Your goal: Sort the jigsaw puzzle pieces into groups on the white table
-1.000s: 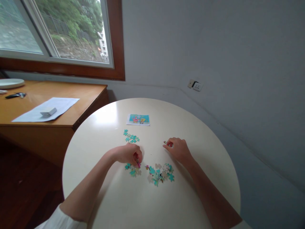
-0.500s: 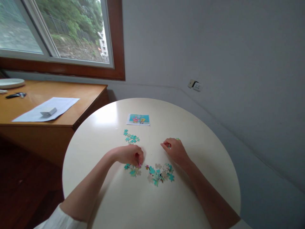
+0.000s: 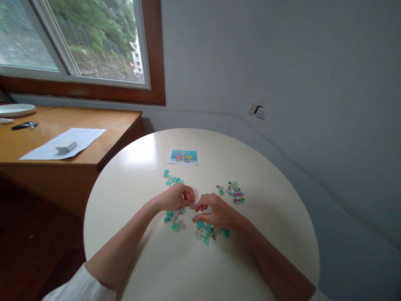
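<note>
My left hand (image 3: 178, 197) is closed, its fingertips pinching a small pink puzzle piece (image 3: 192, 205) above the table. My right hand (image 3: 216, 210) has come up beside that piece. Its thumb is apart from its curled fingers, and I see nothing held between them. Under and in front of my left hand lies a small pile of teal and pale puzzle pieces (image 3: 174, 226). A larger pile of mixed pieces (image 3: 206, 234) lies below my right hand, which partly covers it.
A picture card (image 3: 184, 157) lies toward the far side of the round white table (image 3: 250, 251). More teal pieces (image 3: 174, 181) lie before it, with a colourful cluster (image 3: 235, 192) to the right. A wooden desk (image 3: 119, 121) holding paper (image 3: 83, 136) stands at left.
My right hand has moved left and nearer from the right-hand cluster, uncovering it. My left hand has lifted slightly away from the near pile with the pink piece, and the hands now meet.
</note>
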